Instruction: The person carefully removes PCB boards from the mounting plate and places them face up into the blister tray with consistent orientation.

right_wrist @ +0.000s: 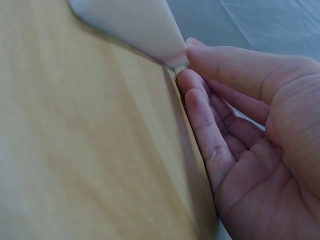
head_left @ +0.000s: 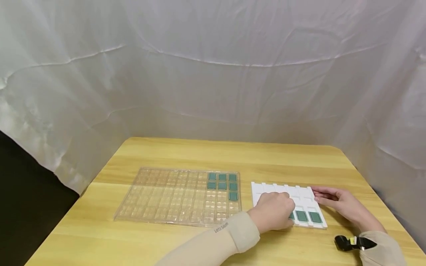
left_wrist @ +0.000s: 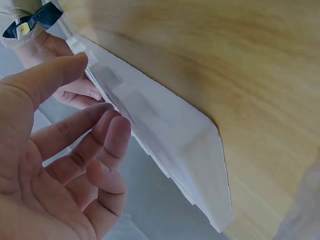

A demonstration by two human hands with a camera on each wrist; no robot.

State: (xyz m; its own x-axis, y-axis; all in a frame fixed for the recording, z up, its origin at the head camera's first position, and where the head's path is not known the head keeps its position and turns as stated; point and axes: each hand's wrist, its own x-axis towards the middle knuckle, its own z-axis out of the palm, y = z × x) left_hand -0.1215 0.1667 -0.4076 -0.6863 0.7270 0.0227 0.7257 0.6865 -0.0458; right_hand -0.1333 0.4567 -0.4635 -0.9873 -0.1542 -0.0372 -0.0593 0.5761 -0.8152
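A white compartment tray [head_left: 301,191] lies on the table's right half. Green square chip-like pieces [head_left: 301,216] sit in its near row, one partly covered by my left hand [head_left: 273,210]. That hand is over the tray's near left part, fingers bent downward. In the left wrist view, the left thumb [left_wrist: 75,65] and fingertips stand apart by the tray's edge, with nothing visible between them. My right hand [head_left: 342,207] holds the tray's far right corner. In the right wrist view, the right thumb [right_wrist: 200,50] is on the tray's corner [right_wrist: 172,55], with the fingers low against the table.
Left of the white tray lies a large clear plastic tray [head_left: 159,192] with many small pockets. Several green pieces [head_left: 222,186] fill its far right pockets. A black strap with a small device [head_left: 354,243] is on the right wrist. Pale curtains [head_left: 213,92] surround the wooden table [head_left: 186,155].
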